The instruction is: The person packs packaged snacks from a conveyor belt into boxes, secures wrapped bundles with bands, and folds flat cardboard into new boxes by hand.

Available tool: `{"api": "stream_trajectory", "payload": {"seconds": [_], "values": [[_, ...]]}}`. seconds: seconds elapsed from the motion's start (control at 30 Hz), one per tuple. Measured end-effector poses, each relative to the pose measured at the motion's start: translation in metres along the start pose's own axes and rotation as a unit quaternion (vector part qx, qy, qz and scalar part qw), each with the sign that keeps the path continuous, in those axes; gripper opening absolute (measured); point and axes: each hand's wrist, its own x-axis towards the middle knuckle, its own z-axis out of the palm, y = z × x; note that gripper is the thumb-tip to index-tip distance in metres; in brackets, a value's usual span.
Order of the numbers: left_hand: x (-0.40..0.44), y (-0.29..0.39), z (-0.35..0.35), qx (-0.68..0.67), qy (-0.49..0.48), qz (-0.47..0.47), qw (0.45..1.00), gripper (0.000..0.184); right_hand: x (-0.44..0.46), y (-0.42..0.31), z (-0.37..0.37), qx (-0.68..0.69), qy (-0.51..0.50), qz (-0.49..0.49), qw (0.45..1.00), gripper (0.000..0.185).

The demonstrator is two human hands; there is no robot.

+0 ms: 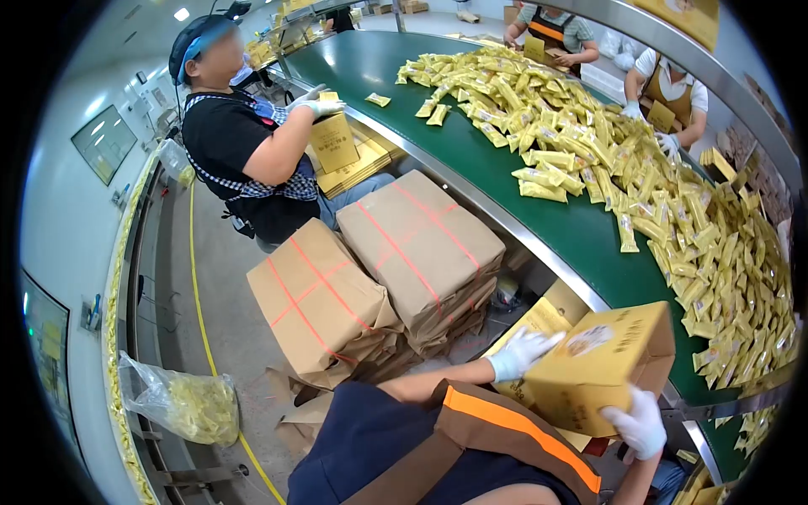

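Observation:
My right hand (637, 423), in a white glove, is closed on the near lower edge of a yellow cardboard box (593, 362). The box is tilted, and its open end faces right towards the green belt (471, 160). My left hand (522, 353), also gloved, lies at the left side of the box with its fingers stretched out, over flat yellow cartons (543, 318). Whether its fingertips touch the box I cannot tell. Many yellow sachets (665, 202) are heaped on the belt beyond the box.
Two paper-wrapped stacks with red straps, one (316, 299) left of the other (421, 244), stand left of the belt. A co-worker (244, 143) holds a box at the upper left. Two more people work across the belt. A bag of sachets (189, 404) lies lower left.

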Motion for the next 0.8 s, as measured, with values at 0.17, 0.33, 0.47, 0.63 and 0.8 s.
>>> {"api": "stream_trajectory", "payload": {"seconds": [0.17, 0.33, 0.47, 0.63, 0.8], "values": [[0.061, 0.004, -0.084, 0.007, -0.112, -0.129, 0.985, 0.038, 0.053, 0.033, 0.041, -0.228, -0.113, -0.025, 0.967, 0.05], [0.118, 0.072, -0.096, 0.084, -0.067, 0.089, 0.99, 0.048, 0.106, 0.011, 0.067, -0.275, -0.099, -0.166, 0.942, 0.043], [0.125, 0.058, -0.072, 0.181, -0.296, 0.014, 0.938, 0.023, 0.063, 0.055, 0.049, -0.276, 0.077, -0.078, 0.955, 0.028], [0.121, 0.042, -0.075, 0.083, -0.207, 0.066, 0.973, 0.035, 0.025, 0.093, 0.063, -0.283, 0.332, 0.094, 0.895, 0.049], [0.118, 0.006, -0.079, -0.203, -0.227, 0.004, 0.952, 0.071, 0.013, 0.158, 0.1, 0.057, 0.381, 0.07, 0.92, 0.077]]}}
